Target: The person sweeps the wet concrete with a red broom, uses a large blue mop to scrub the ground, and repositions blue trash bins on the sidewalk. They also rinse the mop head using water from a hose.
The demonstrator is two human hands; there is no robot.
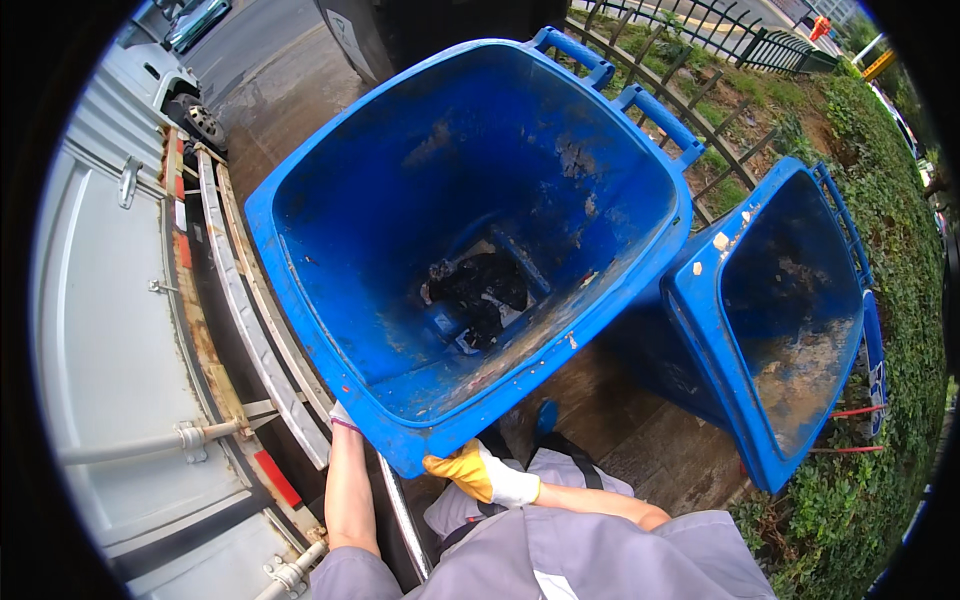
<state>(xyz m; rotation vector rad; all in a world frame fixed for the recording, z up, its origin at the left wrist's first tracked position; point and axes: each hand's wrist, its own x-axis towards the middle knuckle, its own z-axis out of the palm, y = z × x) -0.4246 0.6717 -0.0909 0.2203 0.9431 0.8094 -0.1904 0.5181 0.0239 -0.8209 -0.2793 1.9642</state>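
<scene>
A large blue plastic wheelie bin (465,150) is right in front of me, its mouth facing up at me. Black rubbish (484,289) and scraps lie at its bottom, and dirt streaks its inner walls. My right hand (484,474), in a white and yellow work glove, grips the bin's near rim corner. My left hand (343,416) reaches under the left side of the rim; only the glove's cuff shows, and its fingers are hidden behind the bin.
A second blue bin (690,300) stands tilted at right, dirty inside. At left is a white truck body (112,300) with a metal bumper rail (240,322). A dark bin (367,37) stands beyond. A metal fence (675,82) and hedge (877,142) border the right side.
</scene>
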